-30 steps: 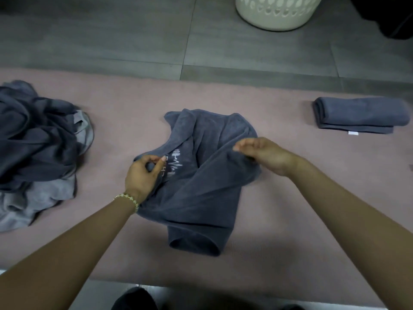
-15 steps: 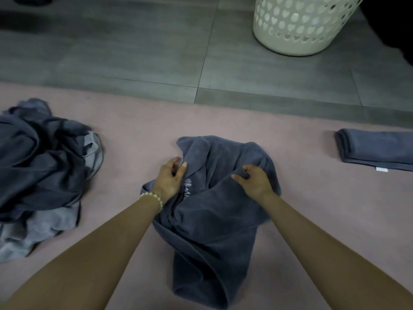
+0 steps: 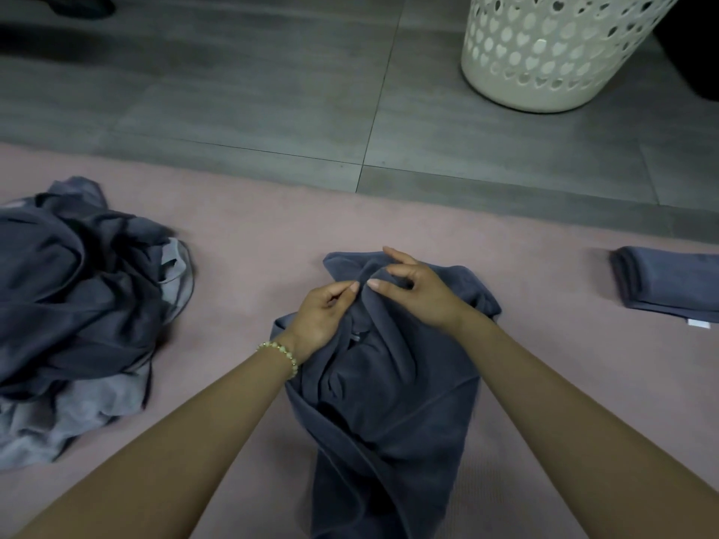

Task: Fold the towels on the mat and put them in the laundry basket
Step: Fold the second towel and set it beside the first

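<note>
On the flat pink mat [image 3: 241, 235], a crumpled dark grey terry towel [image 3: 389, 402] lies in the middle, with the left hand [image 3: 319, 317] and right hand [image 3: 420, 293] side by side pinching its far end. To its left sits a heap of rumpled grey towels [image 3: 78, 305], perhaps three, and well to its right a folded grey towel [image 3: 669, 285]. Beyond the mat, to the right on the grey tiled floor [image 3: 233, 91], stands a white perforated plastic laundry basket [image 3: 544, 64].

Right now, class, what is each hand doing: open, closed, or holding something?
Left hand: closed, pinching the crumpled grey towel.
Right hand: closed, pinching the same towel just beside the left.
</note>
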